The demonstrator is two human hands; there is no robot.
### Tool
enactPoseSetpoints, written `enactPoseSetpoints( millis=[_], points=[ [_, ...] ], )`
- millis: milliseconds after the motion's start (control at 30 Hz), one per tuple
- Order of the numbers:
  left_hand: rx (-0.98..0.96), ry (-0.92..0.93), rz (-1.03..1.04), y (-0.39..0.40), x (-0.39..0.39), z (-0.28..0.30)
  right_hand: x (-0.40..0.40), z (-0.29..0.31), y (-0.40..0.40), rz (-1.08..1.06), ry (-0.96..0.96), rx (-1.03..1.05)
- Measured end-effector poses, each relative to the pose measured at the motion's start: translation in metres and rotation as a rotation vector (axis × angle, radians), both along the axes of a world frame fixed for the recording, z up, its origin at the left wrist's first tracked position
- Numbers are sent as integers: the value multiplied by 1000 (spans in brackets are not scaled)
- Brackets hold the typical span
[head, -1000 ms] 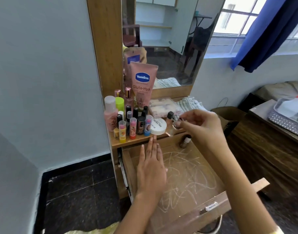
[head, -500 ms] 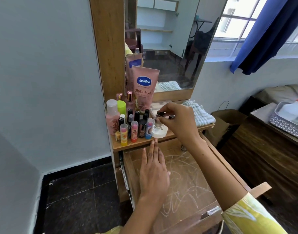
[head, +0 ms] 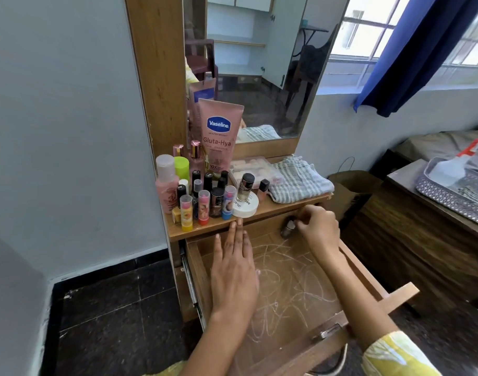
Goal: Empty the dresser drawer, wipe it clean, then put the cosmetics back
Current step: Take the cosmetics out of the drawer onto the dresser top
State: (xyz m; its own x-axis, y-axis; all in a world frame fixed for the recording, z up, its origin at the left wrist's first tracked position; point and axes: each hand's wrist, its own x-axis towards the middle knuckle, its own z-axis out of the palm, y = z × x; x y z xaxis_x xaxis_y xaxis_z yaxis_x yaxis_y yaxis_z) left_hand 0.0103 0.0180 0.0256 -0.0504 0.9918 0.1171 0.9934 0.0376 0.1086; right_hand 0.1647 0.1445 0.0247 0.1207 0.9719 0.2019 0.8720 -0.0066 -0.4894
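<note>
Right hand (head: pixel 318 226) dropped onto bottle (head: pixel 288 228).

Blue curtain (head: pixel 422 50) beside barred window (head: pixel 373 36), brown bag (head: pixel 351 191) on the dark tiled floor (head: pixel 118 308), patterned tray (head: pixel 454 194) on wooden side table (head: pixel 411 253)

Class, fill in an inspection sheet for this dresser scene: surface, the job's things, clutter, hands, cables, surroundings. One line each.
Surface: open wooden drawer, its floor covered in pale scribbles, almost empty.
Job's things: one small dark bottle left at the drawer's back; cosmetics crowd the wooden dresser top, among them a pink Vaseline tube and a white round jar.
Clutter: folded striped grey cloth on the dresser top.
Hands: left hand flat, palm down over the drawer; right hand with fingers at the small bottle.
Cables: nothing seen.
Surroundings: mirror, blue curtain, dark tiled floor.
</note>
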Motion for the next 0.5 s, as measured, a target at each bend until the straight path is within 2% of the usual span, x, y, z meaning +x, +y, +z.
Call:
enactPoseSetpoints(
  millis=[100, 300, 500],
  points=[
    [-4, 17, -6, 0, 0, 1, -9, -8, 7, -26, -56, -49],
    [3, 12, -5, 0, -1, 1, -15, -22, 14, -69, -48, -24],
    [31, -21, -5, 1, -2, -1, -5, 16, -17, 94, 111, -104]
  ],
)
